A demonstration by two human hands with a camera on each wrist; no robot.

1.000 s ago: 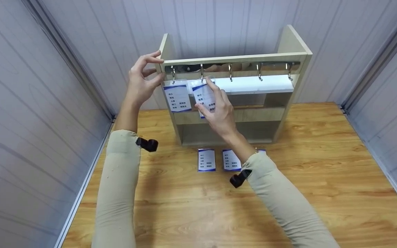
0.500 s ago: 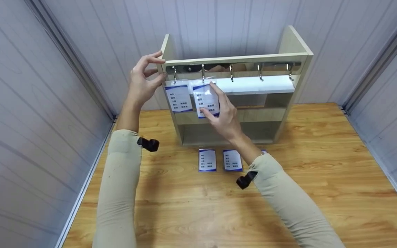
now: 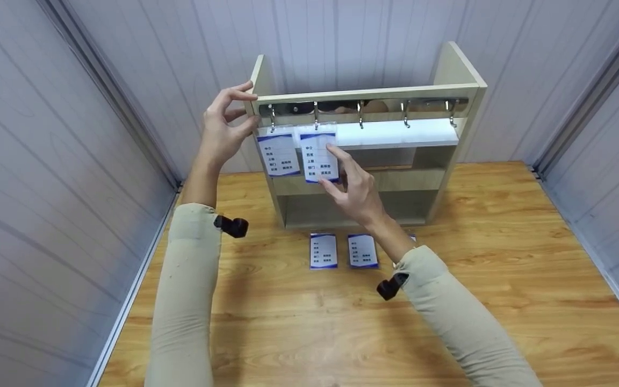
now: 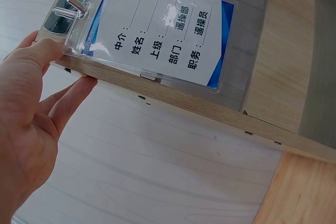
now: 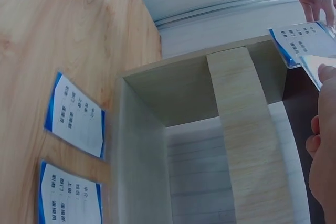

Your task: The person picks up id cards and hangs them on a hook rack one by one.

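Observation:
A light wooden rack (image 3: pixel 454 70) stands on the table with a metal hook rail (image 3: pixel 384 105) under its top board. Clear badge holders with blue-and-white cards hang from the two leftmost hooks. My left hand (image 3: pixel 247 112) grips the rack's top left corner, beside the first badge (image 3: pixel 278 153). The left wrist view shows that badge (image 4: pixel 163 35) on its hook (image 4: pixel 76 6), with my thumb and fingers (image 4: pixel 47 51) on the side panel's edge. My right hand (image 3: pixel 333 169) pinches the lower right corner of the second badge (image 3: pixel 316 156), which hangs straight.
Two more badges (image 3: pixel 323 250) (image 3: pixel 362 250) lie flat on the wooden table (image 3: pixel 503 301) before the rack; a third (image 3: pixel 410 236) peeks out behind my right sleeve. Three hooks to the right are bare. Grey panel walls close in on the left, back and right.
My right hand has slid down from the hook to the second badge's lower corner, and the badge has gone from tilted to hanging straight. The left hand has stayed on the rack's corner.

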